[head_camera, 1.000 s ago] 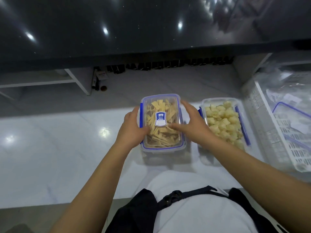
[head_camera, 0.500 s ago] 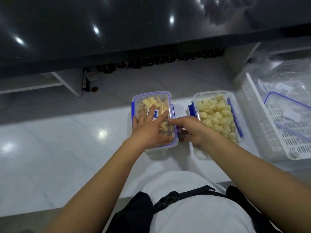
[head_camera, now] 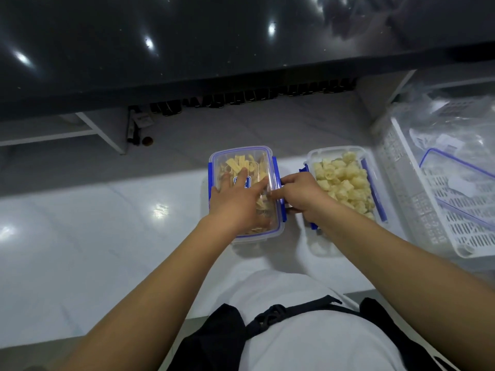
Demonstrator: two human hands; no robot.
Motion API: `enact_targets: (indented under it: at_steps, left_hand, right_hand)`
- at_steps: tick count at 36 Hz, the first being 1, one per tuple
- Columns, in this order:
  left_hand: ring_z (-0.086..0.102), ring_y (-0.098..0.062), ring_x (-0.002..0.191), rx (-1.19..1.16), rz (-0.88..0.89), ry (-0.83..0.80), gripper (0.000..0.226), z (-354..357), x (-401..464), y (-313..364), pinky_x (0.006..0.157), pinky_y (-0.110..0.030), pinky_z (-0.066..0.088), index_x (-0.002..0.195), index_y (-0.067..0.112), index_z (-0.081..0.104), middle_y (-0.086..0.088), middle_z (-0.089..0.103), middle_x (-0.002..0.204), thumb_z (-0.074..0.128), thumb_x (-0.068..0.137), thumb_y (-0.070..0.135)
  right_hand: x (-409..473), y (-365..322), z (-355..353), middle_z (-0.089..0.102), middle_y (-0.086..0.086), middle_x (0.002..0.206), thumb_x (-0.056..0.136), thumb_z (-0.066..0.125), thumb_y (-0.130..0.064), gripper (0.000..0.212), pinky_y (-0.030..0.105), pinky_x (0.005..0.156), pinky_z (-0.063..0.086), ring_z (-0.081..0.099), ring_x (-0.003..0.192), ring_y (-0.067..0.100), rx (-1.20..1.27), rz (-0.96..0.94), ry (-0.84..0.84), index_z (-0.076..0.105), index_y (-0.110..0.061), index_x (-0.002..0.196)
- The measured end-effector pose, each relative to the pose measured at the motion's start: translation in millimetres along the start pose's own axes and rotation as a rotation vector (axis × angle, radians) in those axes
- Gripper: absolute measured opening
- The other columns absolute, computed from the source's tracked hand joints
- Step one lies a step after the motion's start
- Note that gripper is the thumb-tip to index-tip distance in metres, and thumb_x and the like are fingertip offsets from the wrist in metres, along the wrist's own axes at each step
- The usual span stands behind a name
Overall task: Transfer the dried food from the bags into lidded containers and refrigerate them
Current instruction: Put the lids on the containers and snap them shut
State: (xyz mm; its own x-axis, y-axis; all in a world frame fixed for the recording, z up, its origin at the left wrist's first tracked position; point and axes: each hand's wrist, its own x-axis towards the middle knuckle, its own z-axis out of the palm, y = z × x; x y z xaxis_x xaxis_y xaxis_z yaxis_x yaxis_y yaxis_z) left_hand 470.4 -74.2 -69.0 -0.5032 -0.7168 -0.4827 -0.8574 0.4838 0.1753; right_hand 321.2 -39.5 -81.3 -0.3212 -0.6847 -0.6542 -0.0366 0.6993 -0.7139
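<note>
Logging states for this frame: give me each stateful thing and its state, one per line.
left container: lid on, strips inside
right container: no lid, full of pale chunks
left hand: flat, pressing the left container's lid
right hand: fingers curled at the blue side latch
white basket: holds plastic bags

A second ago your left hand (head_camera: 238, 202) held the left side of the lidded container of yellow strips (head_camera: 245, 191); now you have laid it flat across the lid (head_camera: 241, 156), fingers straight and spread over the blue label. Your right hand (head_camera: 300, 195) has come off the top of that lid and dropped to the container's right side, where its curled fingers now work at the blue side clip (head_camera: 278, 194), in the gap next to the open container of pale chunks (head_camera: 344, 180).
</note>
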Motion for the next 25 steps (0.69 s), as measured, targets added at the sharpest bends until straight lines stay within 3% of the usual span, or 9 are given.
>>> enact_targets:
  at_steps: [4, 16, 21, 25]
  left_hand:
    - [-0.007, -0.039, 0.154, 0.014, -0.005, -0.012, 0.093, -2, 0, 1, 0.117, -0.060, 0.023, 0.155, 0.048, 0.013, 0.000, -0.002, 0.170, 0.067, 0.081, 0.066]
    - [0.000, -0.042, 0.153, 0.065, 0.013, -0.049, 0.094, -13, 2, 3, 0.110, -0.058, 0.036, 0.156, 0.045, 0.016, 0.001, 0.004, 0.169, 0.069, 0.080, 0.063]
    - [-0.005, -0.034, 0.155, 0.020, 0.063, -0.057, 0.093, -24, 19, -15, 0.120, -0.061, 0.016, 0.156, 0.050, 0.012, 0.011, -0.003, 0.169, 0.067, 0.082, 0.063]
    - [-0.003, -0.027, 0.156, 0.061, 0.106, -0.041, 0.079, -33, 31, -21, 0.119, -0.060, 0.020, 0.157, 0.047, 0.011, 0.011, 0.000, 0.169, 0.056, 0.092, 0.057]
  right_hand:
    - [3, 0, 5, 0.073, 0.014, 0.089, 0.083, 0.077, -0.006, 0.012, 0.041, 0.076, 0.062, 0.072, 0.085, 0.031, -0.051, -0.013, 0.040, 0.072, -0.009, 0.093]
    - [7, 2, 14, 0.074, 0.015, 0.086, 0.083, 0.071, -0.004, 0.008, 0.051, 0.075, 0.062, 0.073, 0.083, 0.035, -0.078, 0.002, 0.158, 0.071, -0.011, 0.080]
    - [7, 4, 14, 0.074, 0.020, 0.090, 0.079, 0.070, 0.000, 0.008, 0.054, 0.075, 0.061, 0.072, 0.086, 0.038, -0.079, 0.012, 0.169, 0.072, -0.005, 0.086]
    - [6, 3, 15, 0.073, 0.022, 0.093, 0.076, 0.071, -0.003, 0.018, 0.057, 0.075, 0.060, 0.071, 0.088, 0.040, -0.107, 0.020, 0.186, 0.072, -0.002, 0.094]
